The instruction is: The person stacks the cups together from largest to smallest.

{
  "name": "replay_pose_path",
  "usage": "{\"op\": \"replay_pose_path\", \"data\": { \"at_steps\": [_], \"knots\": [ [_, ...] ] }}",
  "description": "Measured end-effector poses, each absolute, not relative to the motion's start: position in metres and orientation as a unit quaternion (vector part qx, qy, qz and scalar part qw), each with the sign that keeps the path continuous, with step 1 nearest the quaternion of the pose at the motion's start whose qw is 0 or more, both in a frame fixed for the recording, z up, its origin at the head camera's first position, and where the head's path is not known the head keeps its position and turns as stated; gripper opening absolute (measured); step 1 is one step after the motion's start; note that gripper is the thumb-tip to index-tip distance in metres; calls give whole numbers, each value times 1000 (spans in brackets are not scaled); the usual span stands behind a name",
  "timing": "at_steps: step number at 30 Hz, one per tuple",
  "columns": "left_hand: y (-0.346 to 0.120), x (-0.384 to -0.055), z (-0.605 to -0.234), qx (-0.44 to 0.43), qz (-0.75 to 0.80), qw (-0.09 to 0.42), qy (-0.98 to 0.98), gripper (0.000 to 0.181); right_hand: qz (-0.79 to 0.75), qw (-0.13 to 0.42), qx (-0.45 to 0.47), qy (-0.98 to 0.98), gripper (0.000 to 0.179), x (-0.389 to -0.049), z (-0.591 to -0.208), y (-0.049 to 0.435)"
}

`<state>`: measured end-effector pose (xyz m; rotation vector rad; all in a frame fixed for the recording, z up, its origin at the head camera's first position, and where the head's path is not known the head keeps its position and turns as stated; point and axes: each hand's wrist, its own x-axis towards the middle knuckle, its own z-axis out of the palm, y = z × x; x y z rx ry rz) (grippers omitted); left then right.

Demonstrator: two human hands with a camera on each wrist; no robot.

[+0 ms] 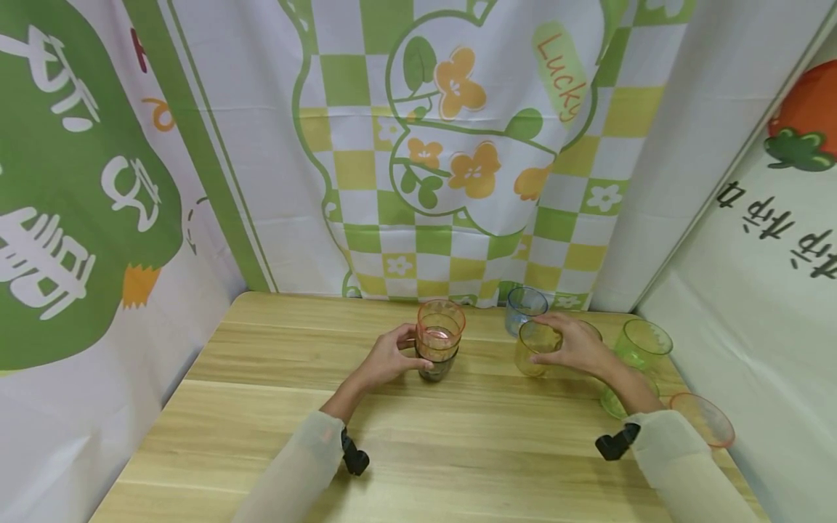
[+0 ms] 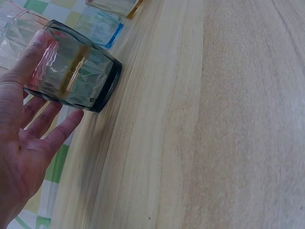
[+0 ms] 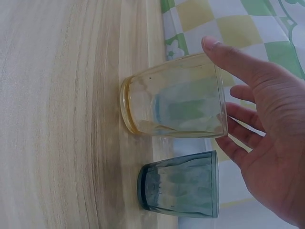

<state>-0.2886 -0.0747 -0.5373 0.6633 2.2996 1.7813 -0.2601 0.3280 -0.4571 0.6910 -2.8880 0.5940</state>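
My left hand point(image 1: 391, 356) holds a stack of clear cups: a dark grey cup point(image 2: 102, 88) outermost at the bottom, an amber one nested in it, and a pink-orange cup point(image 1: 441, 314) on top. In the left wrist view its thumb lies along the grey cup's side and the fingers spread around the far side. My right hand point(image 1: 575, 347) grips a yellow cup point(image 3: 143, 102) near its rim, thumb on one side and fingers on the other. This cup stands upright on the table. Behind it is a blue cup point(image 1: 521, 305), and beside it a blue-grey cup point(image 3: 183, 186).
Near the right table edge stand two green cups, a farther one point(image 1: 644, 345) and a nearer one point(image 1: 615, 403) partly hidden by my right forearm. A pink-rimmed cup point(image 1: 709, 421) sits by my right sleeve. The wooden table point(image 1: 458, 457) backs onto a patterned curtain point(image 1: 366, 167).
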Motion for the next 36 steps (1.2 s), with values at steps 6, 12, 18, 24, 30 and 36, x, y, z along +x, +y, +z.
{"op": "replay_pose_path", "data": {
  "at_steps": [6,12,18,24,30,36],
  "knots": [
    [-75,-288,-538,223,593,80,770,67,191,60,233,-952,83,-260,-457,326],
    [-75,-288,-537,220,587,75,776,67,193,41,225,-954,87,-261,-457,324],
    [-74,-288,-536,219,585,75,778,67,208,24,221,-952,91,-263,-461,324],
    [-74,-288,-536,219,586,73,777,66,221,13,218,-951,92,-262,-465,323],
    [-74,-289,-538,221,587,73,775,65,215,22,229,-949,88,-261,-466,321],
    [-75,-289,-539,221,588,74,774,66,207,33,242,-947,86,-261,-466,321]
  ]
}}
